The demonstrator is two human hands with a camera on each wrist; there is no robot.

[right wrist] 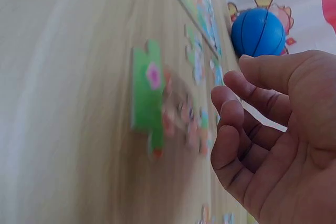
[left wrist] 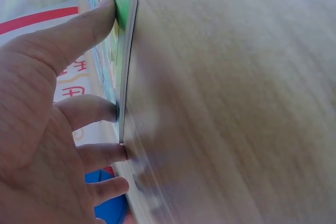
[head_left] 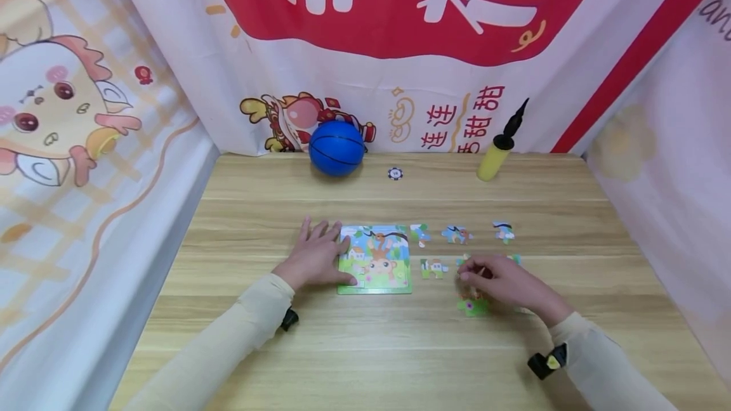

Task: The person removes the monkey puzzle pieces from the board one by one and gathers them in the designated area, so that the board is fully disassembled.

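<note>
My left hand [head_left: 315,259] rests on the left side of a puzzle board [head_left: 381,291] with a monkey picture. In the left wrist view its thumb presses the green border and the other fingers lie spread along the edge. My right hand [head_left: 508,279] hovers over loose puzzle pieces right of the board, fingers half curled. The right wrist view shows a gap between thumb and fingertips with nothing in it. Below that hand lies a green piece with a pink flower [right wrist: 146,90], beside a brown piece [right wrist: 181,111]. Part of this group is hidden by the hand in the head view.
More pieces lie right of the board: a house piece [head_left: 434,268], a blue-green piece [head_left: 419,233], a bird piece [head_left: 457,234] and a branch piece [head_left: 504,231]. Behind stand a blue ball [head_left: 336,148], a poker chip [head_left: 395,174] and a yellow hand pump [head_left: 493,160].
</note>
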